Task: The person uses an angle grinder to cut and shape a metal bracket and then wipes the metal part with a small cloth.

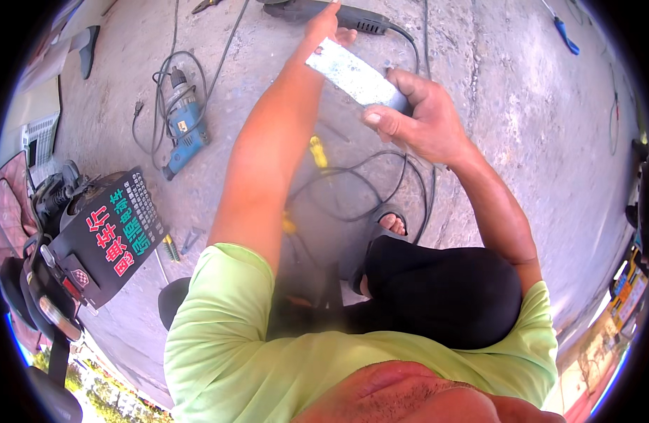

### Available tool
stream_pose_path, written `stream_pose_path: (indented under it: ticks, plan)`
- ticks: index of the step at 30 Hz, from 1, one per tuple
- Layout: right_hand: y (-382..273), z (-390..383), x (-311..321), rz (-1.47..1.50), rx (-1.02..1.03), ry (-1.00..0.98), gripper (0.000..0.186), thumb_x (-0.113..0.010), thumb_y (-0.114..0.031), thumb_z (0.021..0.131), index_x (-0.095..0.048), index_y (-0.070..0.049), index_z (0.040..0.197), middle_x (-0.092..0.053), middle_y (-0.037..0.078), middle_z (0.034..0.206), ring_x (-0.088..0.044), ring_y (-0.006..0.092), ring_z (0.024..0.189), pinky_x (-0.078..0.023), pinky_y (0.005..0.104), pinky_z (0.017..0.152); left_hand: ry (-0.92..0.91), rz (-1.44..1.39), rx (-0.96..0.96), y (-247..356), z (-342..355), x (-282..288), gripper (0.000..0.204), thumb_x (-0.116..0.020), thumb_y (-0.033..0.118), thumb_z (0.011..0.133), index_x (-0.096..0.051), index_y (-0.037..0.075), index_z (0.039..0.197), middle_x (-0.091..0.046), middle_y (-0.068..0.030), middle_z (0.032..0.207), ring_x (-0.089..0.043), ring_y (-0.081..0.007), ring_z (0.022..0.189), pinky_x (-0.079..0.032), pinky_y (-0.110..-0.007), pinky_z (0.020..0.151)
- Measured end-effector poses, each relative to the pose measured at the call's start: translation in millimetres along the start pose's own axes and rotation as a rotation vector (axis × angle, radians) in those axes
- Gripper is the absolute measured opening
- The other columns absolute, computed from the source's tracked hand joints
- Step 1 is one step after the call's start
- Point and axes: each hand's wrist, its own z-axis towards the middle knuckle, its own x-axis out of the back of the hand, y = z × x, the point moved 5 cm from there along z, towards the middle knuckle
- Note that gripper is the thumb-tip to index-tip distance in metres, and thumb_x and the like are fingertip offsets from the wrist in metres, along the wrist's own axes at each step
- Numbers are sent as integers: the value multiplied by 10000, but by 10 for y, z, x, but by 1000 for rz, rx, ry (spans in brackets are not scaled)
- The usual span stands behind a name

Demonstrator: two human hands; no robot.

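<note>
1. Two hands showed: the right hand (432,116) gripped one end of a metal plate (353,72).
2. From that hand the metal plate stretched toward ten o'clock, its long axis running ten to four.
3. The black power tool (363,20) lay toward eleven o'clock of the right hand, its long axis roughly nine to three.
4. The left hand (326,27) was nearer, overlapping it; whether it gripped, I could not tell.
</note>
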Motion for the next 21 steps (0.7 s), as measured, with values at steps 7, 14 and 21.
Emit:
stream_pose_path:
  ticks: [7,14,21]
  plan:
    - [182,-8,235,-27,152,-20,338,-814,-320,899,-703,-8,968,-658,18,744,-585,81,699,-470,277,621,125,20,-18,121,120,-133,420,-614,501,1000,-626,110,1155,-636,-105,918,-600,-286,786,-516,-438,585]
    - [204,-71,314,46,78,6,342,-798,-326,912,-705,-8,997,-656,16,747,-600,84,705,-481,273,623,172,-40,59,120,512,158,401,-707,489,928,-654,175,1171,-647,-87,1005,-594,-240,943,-517,-477,679]
    - [372,31,549,51,-62,137,370,-748,-369,944,-677,-16,1027,-638,15,662,-608,79,613,-506,281,626,-23,-277,-17,104,-414,236,519,-623,393,958,-527,49,1334,-616,-158,1317,-581,-343,1240,-421,-562,1120]
